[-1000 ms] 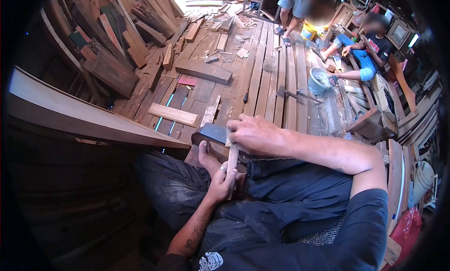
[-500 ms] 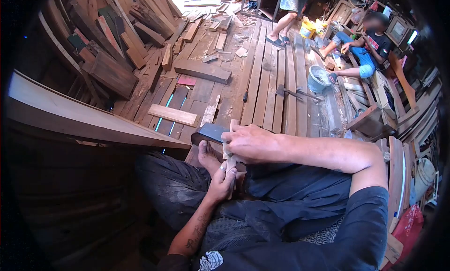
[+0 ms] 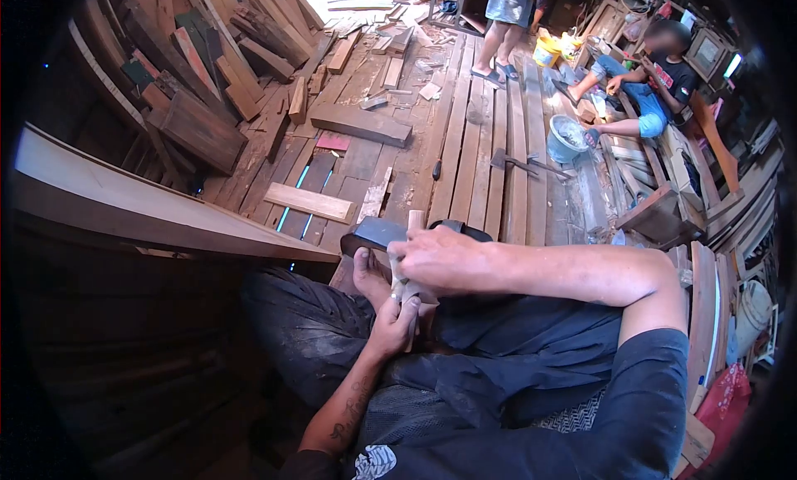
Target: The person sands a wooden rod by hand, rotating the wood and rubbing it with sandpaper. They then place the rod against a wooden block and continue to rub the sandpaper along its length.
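Note:
A narrow strip of light wood [image 3: 416, 220] stands lengthwise between my legs, near my bare foot [image 3: 369, 274]. My left hand [image 3: 393, 322] is wrapped round its lower part, thumb on top. Higher up, my right hand [image 3: 437, 260] is closed over the strip with a piece of pale sheet, perhaps sandpaper, bunched under the fingers; blur hides its exact shape. Just beyond my foot lies a dark block-like object [image 3: 375, 233], close to the strip's upper end. A black curved thing [image 3: 461, 229] shows behind my right hand.
Timber pieces [image 3: 195, 131] lean at the left. A thick plank [image 3: 361, 125] and a short board [image 3: 310, 202] lie on the slatted floor. An axe-like tool [image 3: 527, 163] is near a bucket [image 3: 567, 138]. One person [image 3: 664, 77] sits at right; another [image 3: 508, 24] stands behind.
My right hand has shifted slightly on the strip. The black curved thing has come into view behind it. More of the standing person shows, and the seated person's foot has moved slightly.

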A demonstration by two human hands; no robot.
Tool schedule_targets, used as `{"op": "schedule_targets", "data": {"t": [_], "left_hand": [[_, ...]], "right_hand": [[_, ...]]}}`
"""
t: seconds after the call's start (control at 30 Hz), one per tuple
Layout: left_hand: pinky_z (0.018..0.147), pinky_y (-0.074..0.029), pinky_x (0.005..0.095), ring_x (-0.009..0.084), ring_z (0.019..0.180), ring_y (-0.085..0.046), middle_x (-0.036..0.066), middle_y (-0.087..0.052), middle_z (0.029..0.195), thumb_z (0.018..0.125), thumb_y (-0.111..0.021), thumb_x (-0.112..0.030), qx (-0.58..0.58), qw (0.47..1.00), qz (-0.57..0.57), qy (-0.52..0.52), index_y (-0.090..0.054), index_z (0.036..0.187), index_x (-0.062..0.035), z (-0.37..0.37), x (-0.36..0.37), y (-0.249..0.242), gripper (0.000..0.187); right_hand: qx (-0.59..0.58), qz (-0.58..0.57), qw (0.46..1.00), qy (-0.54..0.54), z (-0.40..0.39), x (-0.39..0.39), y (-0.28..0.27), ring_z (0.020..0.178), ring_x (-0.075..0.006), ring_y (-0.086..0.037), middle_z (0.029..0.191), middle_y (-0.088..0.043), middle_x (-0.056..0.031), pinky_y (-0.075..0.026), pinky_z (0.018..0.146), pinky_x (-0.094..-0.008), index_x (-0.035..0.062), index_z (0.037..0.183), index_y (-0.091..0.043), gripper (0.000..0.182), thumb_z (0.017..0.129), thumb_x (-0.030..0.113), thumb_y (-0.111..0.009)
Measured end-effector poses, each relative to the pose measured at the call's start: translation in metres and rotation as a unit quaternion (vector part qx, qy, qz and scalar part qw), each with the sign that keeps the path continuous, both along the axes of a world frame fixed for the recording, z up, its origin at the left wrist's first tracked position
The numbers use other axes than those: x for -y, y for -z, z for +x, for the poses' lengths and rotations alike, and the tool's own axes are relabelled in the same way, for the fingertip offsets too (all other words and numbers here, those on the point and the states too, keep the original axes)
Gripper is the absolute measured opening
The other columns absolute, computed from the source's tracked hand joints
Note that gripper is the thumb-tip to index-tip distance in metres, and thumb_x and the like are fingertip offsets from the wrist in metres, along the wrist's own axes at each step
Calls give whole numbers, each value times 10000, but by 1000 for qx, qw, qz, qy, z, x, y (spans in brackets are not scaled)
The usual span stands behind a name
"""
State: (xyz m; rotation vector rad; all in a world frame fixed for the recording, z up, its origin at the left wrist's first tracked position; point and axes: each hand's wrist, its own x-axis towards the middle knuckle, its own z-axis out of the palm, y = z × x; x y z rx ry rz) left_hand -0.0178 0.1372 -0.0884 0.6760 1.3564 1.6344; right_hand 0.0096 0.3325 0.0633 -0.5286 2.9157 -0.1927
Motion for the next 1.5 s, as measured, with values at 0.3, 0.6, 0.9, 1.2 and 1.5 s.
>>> {"op": "schedule_targets", "data": {"t": [0.3, 0.6, 0.9, 1.2, 1.5], "left_hand": [[641, -474, 240, 67, 758, -567, 2, -609, 972, 1112, -526, -241, 2, 1000, -1, -1, -542, 1355, 3, 0, -1, -1, 345], [682, -484, 242, 66, 798, -577, -3, -609, 975, 1101, -551, -227, 0, 1000, -10, -9, -543, 1359, 4, -3, 0, -1, 347], [741, -509, 243, 81, 834, -607, 15, -633, 999, 1035, -578, -140, -2, 1000, 15, 16, -480, 1464, 26, -6, 4, -9, 470], [537, -478, 249, 102, 595, -570, 14, -581, 789, 974, -551, -95, 65, 995, -3, 69, -333, 1572, -11, -14, 10, -19, 642], [460, -419, 222, 76, 513, -518, -1, -580, 781, 1004, -529, -111, 38, 997, 1, 67, -283, 1614, -20, -7, 9, -4, 665]], "right_hand": [[-48, 16, 998, 40, -1, -18, -2, 987, -321, -653, 1063, -635, -102, -619, 769, -449, 41, 939, -754, 137, 831, 106, -701], [-99, 3, 994, 52, -6, -27, 4, 986, -351, -666, 1040, -627, -128, -608, 762, -461, 22, 926, -735, 144, 840, 133, -704], [-98, 44, 989, 98, -10, -41, -2, 1008, -349, -661, 1092, -634, -124, -613, 771, -462, 35, 970, -740, 162, 864, 153, -705], [-91, 54, 987, 123, -5, -43, -3, 1024, -357, -652, 1103, -625, -129, -606, 801, -459, 18, 996, -704, 171, 877, 141, -701], [23, -22, 999, 1, 4, -1, -10, 979, -355, -692, 1051, -648, -127, -621, 776, -471, 29, 989, -734, 184, 828, 117, -716]]}}
